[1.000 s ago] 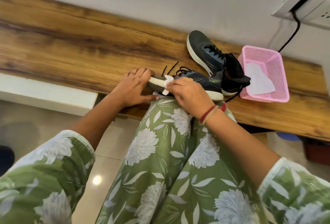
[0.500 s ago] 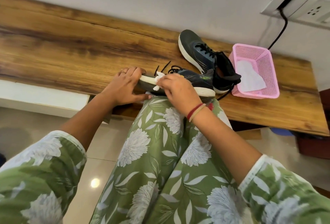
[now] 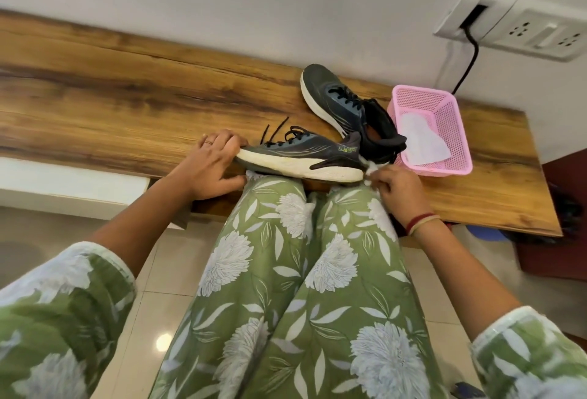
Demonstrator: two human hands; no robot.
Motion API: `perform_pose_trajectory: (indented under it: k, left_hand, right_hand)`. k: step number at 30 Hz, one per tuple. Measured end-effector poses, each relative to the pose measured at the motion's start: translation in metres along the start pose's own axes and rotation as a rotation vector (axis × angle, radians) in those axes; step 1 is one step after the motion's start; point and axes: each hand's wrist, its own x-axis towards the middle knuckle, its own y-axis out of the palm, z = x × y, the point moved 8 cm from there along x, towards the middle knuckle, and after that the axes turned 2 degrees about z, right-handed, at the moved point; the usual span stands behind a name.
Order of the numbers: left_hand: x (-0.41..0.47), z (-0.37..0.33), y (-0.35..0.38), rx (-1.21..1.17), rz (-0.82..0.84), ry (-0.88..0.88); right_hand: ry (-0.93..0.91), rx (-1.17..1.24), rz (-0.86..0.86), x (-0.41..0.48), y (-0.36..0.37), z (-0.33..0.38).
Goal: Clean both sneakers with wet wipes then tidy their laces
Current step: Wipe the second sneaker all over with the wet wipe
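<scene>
The wooden ledge (image 3: 127, 106) bore the far sneaker (image 3: 330, 93) beside a pink basket (image 3: 457, 173). The near sneaker (image 3: 298, 157) sat at its edge, toe gripped by the left hand (image 3: 209, 166). The right hand (image 3: 397, 189) pinched a wet wipe (image 3: 370, 170) against its heel. This looked like early cleaning, with its laces (image 3: 286, 131) untidy.

Wooden bench (image 3: 127, 106) bears 1 sneaker (image 3: 327, 93), pink basket (image 3: 452, 131).
</scene>
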Motion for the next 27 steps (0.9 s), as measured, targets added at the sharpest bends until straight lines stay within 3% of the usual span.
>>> perform_pose_trajectory:
  k: [2,5,10,13,17,20,23,27]
  left_hand:
    - [0.002,0.001,-0.003,-0.039,0.014,-0.041]
    - [0.009,-0.008,-0.012,-0.08,0.009,-0.132]
    - [0.05,-0.065,-0.019,-0.04,0.035,-0.159]
    - [0.083,-0.114,0.0,-0.026,0.165,-0.123]
    - [0.103,-0.141,0.026,0.027,0.349,-0.227]
    - [0.105,-0.143,0.021,0.037,0.337,-0.263]
    - [0.1,-0.134,0.009,0.001,0.33,-0.152]
    - [0.079,-0.076,-0.011,0.027,0.287,-0.198]
  right_hand:
    - [0.156,0.133,-0.019,-0.011,-0.002,-0.023]
    - [0.343,0.559,-0.195,-0.027,-0.012,-0.031]
    - [0.416,0.855,-0.327,-0.041,-0.021,-0.021]
    - [0.441,0.946,-0.351,-0.046,-0.023,-0.015]
    - [0.466,1.081,-0.362,-0.051,-0.025,-0.011]
    - [0.476,1.116,-0.38,-0.056,-0.028,-0.009]
    - [0.471,1.067,-0.372,-0.052,-0.03,-0.003]
    - [0.481,0.884,-0.355,-0.026,-0.023,0.006]
